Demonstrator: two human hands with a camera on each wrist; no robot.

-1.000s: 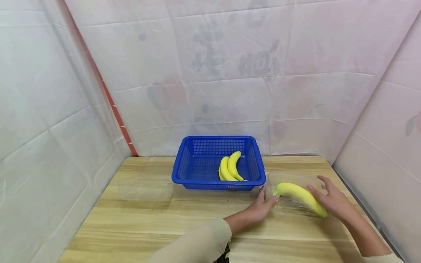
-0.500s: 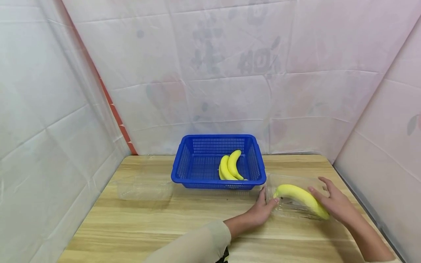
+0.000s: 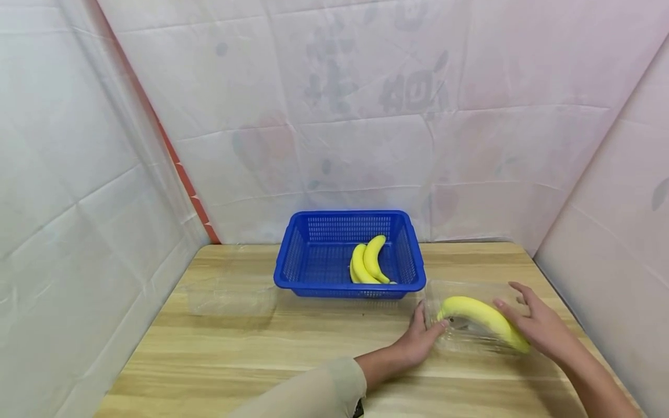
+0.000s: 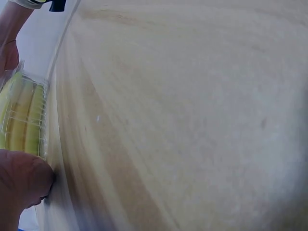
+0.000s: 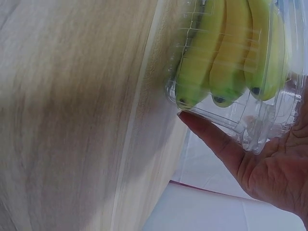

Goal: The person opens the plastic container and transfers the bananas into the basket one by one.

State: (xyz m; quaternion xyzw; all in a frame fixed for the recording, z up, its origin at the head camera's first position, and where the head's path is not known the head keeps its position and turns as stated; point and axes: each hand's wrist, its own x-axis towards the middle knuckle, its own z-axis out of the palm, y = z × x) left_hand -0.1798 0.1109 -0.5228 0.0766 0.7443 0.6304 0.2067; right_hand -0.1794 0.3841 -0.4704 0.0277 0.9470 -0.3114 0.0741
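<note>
At the right of the table stands a clear plastic box point(image 3: 470, 342) with several yellow bananas point(image 5: 231, 53) side by side in it; from the head only the uppermost banana point(image 3: 475, 313) shows plainly. My left hand point(image 3: 415, 342) holds the box's left end, thumb at the near corner and the other fingers along its side. At the opposite end is my right hand point(image 3: 546, 325), its fingers spread and the thumb touching the box. In the right wrist view a straight digit lies along the box's end; the other fingers are hidden there.
Behind and left of the box, a blue plastic basket point(image 3: 349, 287) holds several bananas point(image 3: 366, 261). Another clear plastic box point(image 3: 230, 297) stands on the left of the wooden table point(image 3: 251, 354). Pale sheeting point(image 3: 334, 145) encloses the table's back and sides.
The box end and both hands have shifted slightly right and nearer in the head view, while that view itself tilted a little. Both hands stay at the box's ends.
</note>
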